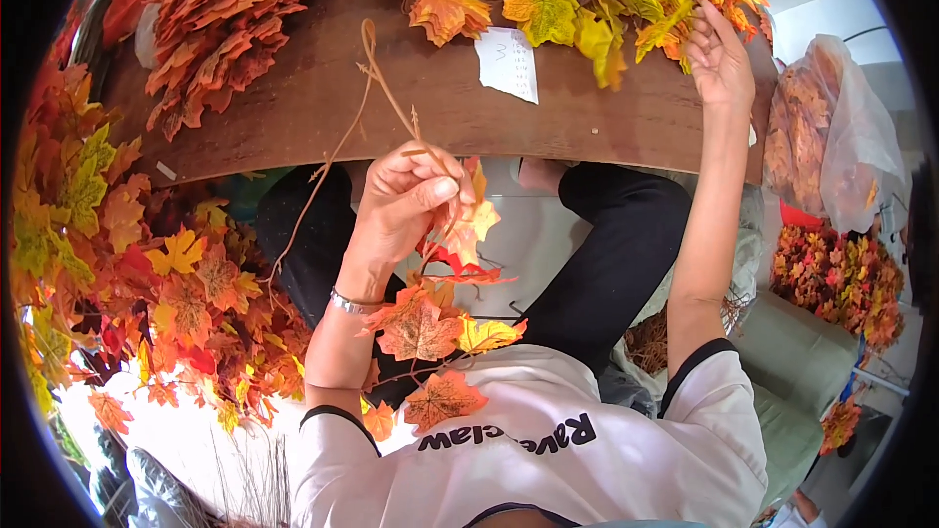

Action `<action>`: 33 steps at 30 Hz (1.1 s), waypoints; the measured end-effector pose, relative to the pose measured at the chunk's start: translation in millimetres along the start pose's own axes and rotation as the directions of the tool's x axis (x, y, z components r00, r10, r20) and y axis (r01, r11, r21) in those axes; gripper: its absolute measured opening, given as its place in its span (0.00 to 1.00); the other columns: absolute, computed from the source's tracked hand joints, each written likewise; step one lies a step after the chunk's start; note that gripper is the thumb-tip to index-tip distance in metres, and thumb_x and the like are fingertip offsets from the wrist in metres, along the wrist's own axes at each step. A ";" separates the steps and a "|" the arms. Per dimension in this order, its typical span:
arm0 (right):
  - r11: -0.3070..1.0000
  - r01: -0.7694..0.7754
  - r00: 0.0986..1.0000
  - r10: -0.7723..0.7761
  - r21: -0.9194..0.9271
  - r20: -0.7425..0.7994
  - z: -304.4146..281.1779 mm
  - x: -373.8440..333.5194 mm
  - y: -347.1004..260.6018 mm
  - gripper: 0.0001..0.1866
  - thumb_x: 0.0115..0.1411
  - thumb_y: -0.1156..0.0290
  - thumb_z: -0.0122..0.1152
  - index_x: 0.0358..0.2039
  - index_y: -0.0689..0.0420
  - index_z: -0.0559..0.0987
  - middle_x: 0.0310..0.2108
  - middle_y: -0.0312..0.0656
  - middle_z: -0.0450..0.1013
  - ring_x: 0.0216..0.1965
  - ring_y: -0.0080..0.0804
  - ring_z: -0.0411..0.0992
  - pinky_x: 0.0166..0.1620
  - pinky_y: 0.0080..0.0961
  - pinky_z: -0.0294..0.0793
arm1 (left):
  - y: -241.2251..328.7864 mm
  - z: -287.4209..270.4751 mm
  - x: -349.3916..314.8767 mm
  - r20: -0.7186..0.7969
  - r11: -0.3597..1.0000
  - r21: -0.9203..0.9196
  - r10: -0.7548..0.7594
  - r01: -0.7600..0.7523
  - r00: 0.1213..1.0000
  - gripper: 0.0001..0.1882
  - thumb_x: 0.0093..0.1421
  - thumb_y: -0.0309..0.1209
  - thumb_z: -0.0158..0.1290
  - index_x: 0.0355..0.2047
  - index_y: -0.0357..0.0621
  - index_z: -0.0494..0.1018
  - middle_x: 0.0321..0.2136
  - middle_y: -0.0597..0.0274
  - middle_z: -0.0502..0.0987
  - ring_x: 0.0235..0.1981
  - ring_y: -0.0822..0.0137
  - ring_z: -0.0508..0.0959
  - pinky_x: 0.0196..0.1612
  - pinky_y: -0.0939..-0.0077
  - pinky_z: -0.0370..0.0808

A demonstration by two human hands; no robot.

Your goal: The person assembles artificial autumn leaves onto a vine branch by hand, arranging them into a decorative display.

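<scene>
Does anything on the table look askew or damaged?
A white paper slip lies askew on the brown table, beside the yellow-green leaves. It looks odd because its left edge is ragged, as if torn. Nothing else clearly stands out.

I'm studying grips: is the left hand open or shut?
Shut on the stem: the left hand is curled, thumb pressed in, and the stem's bare loop rises above it.

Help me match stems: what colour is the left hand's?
The stem is light brown, clearest in the head view.
</scene>
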State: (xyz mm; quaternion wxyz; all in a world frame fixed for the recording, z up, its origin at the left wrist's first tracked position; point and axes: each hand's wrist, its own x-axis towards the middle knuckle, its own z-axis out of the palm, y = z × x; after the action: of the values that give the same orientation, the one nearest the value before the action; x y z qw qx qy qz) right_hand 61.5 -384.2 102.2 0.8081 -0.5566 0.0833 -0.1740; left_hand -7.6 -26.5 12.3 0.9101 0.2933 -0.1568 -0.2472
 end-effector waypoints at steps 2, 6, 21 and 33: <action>0.979 -0.065 0.998 0.066 0.193 -0.002 -2.7 1.2 8.9 0.08 0.47 0.79 0.60 0.29 0.68 0.74 0.22 0.40 0.70 0.21 0.21 0.67 0.19 0.10 0.63 | 1.1 -0.1 -0.7 -0.022 1.000 -0.010 0.007 -0.007 1.000 0.06 0.52 0.22 0.52 0.30 0.34 0.69 0.24 0.55 0.74 0.23 0.69 0.73 0.28 0.79 0.70; 0.922 -0.101 0.989 0.133 0.373 -0.061 -4.5 -11.6 37.9 0.07 0.48 0.84 0.56 0.30 0.68 0.73 0.30 0.49 0.72 0.32 0.34 0.73 0.35 0.20 0.77 | 2.5 -0.8 -1.4 -0.051 1.000 -0.003 -0.026 0.026 0.998 0.05 0.52 0.22 0.51 0.30 0.35 0.69 0.24 0.56 0.74 0.24 0.70 0.73 0.28 0.80 0.70; 0.932 0.025 0.882 0.149 -0.361 0.447 120.2 -173.9 97.0 0.10 0.50 0.76 0.57 0.34 0.62 0.71 0.28 0.37 0.70 0.27 0.22 0.69 0.30 0.16 0.67 | 9.9 4.5 -8.4 -0.172 0.992 0.122 -0.002 0.024 0.985 0.02 0.52 0.23 0.52 0.27 0.39 0.70 0.23 0.61 0.74 0.22 0.78 0.71 0.23 0.88 0.68; 0.743 -0.583 0.793 0.430 0.330 0.432 156.3 -174.9 99.2 0.06 0.52 0.75 0.55 0.30 0.62 0.71 0.23 0.40 0.68 0.24 0.26 0.67 0.29 0.20 0.68 | 11.7 6.8 -10.1 -0.038 0.979 0.130 0.162 -0.156 0.986 0.04 0.53 0.21 0.51 0.29 0.36 0.68 0.25 0.58 0.73 0.25 0.74 0.73 0.28 0.84 0.69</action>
State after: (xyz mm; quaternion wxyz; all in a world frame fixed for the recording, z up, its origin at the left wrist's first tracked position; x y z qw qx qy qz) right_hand -30.4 -151.0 57.1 0.9318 -0.3316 0.0555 0.1364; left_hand -14.7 -15.9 23.4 0.9100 0.3430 -0.1732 -0.1559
